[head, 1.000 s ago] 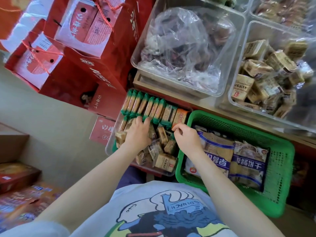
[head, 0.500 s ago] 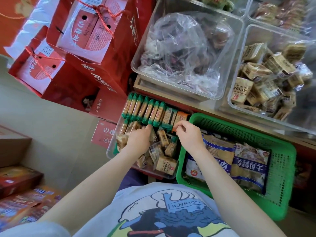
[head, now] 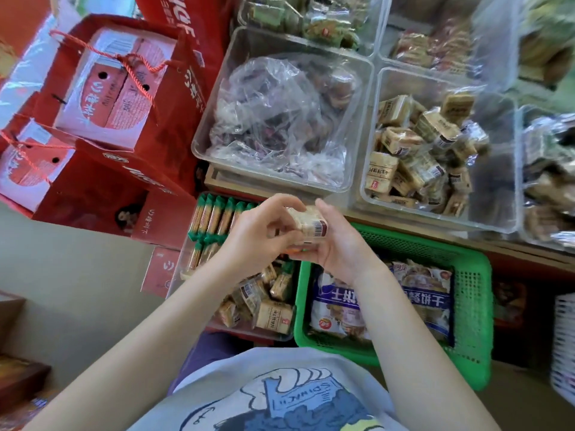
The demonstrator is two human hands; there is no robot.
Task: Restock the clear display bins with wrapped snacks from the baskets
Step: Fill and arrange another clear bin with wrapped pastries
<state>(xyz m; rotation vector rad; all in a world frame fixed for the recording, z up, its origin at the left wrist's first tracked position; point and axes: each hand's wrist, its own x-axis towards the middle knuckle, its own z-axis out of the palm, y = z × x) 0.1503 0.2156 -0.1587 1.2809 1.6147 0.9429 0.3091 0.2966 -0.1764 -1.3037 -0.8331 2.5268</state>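
Note:
Both hands hold a small stack of beige wrapped snacks [head: 306,223] lifted above the low clear tray [head: 186,265]. My left hand [head: 258,234] grips the stack from the left, my right hand [head: 337,244] from the right and below. The tray holds green-ended snack bars [head: 214,216] in a row and loose beige packets [head: 273,315]. Up on the shelf, a clear display bin [head: 367,169] holds several matching beige packets [head: 420,157]. A green basket [head: 473,309] to the right of the tray holds blue-and-white snack bags [head: 426,300].
A clear bin [head: 202,132] with a crumpled plastic bag [head: 280,119] stands left of the beige-packet bin. More bins with snacks line the back and right. Red gift bags [head: 102,98] with boxes stand at left. A white basket [head: 563,343] shows at the right edge.
Both hands have risen out of the low tray, bringing a stack of beige packets up between them. The view has tilted up toward the shelf bins.

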